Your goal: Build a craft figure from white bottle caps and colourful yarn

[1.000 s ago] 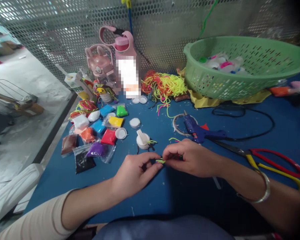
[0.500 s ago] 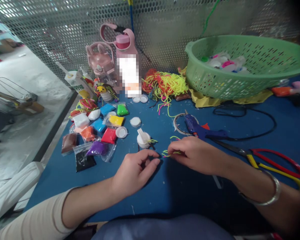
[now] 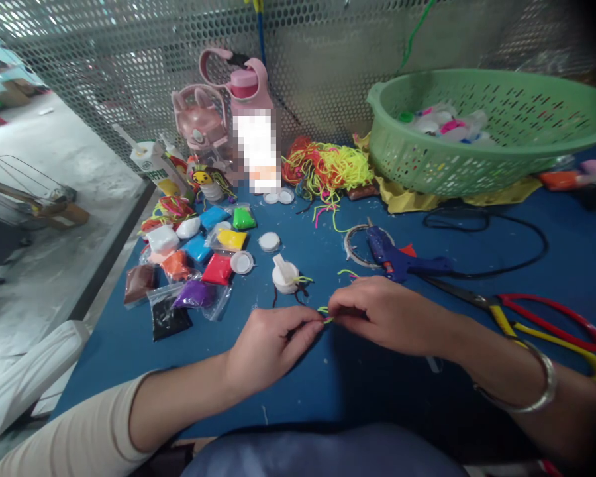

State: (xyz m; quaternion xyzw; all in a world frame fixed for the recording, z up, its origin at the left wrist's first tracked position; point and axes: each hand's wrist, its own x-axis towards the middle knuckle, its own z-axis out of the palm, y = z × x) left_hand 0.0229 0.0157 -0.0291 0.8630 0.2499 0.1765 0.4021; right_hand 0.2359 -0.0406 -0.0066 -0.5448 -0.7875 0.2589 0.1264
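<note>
Short yellow-green and pink strings stretch between my hands above the blue table. My left hand pinches one end between thumb and forefinger. Close by, my right hand has its fingers closed on the other end, most of which is hidden inside them. Just beyond my left fingertips stands a small white round piece with an upright tab and dark and green strings coming out from under it. A loose green string end lies past my right knuckles.
A blue glue gun and scissors with red and yellow handles lie to the right. Bags of coloured clay crowd the left. Behind are a tangle of yarn, a green basket and pink bottles.
Half a second ago my left hand was apart from the strings, fingers parted, while the right held them. Now the left has closed on their end again, and both hands meet.
</note>
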